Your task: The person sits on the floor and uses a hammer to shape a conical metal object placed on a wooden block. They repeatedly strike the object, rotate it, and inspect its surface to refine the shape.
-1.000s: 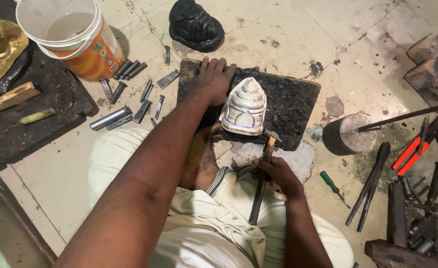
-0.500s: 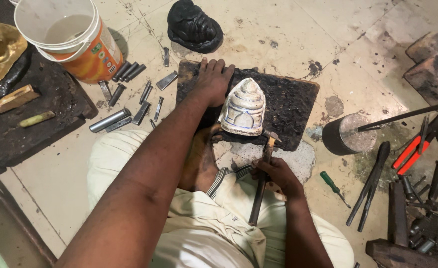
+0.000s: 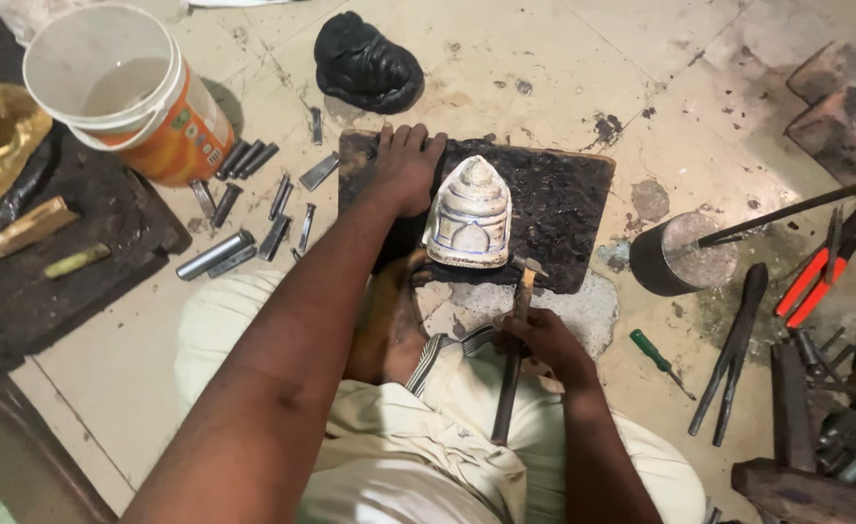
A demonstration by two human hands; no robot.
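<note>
A pale dome-shaped embossed metal piece (image 3: 469,213) lies on a black pitch-covered board (image 3: 564,204) on the floor in front of me. My left hand (image 3: 404,167) rests flat on the board's left part, just beside the dome. My right hand (image 3: 544,342) grips a small hammer (image 3: 515,340) by its wooden handle; the hammer head sits close to the dome's lower right edge.
An orange-and-white bucket (image 3: 122,92) stands at upper left, with several steel punches (image 3: 253,209) scattered beside it. A black moulded lump (image 3: 365,63) lies behind the board. A metal cylinder (image 3: 680,254), red-handled pliers (image 3: 816,281), a green screwdriver (image 3: 656,354) and tongs crowd the right.
</note>
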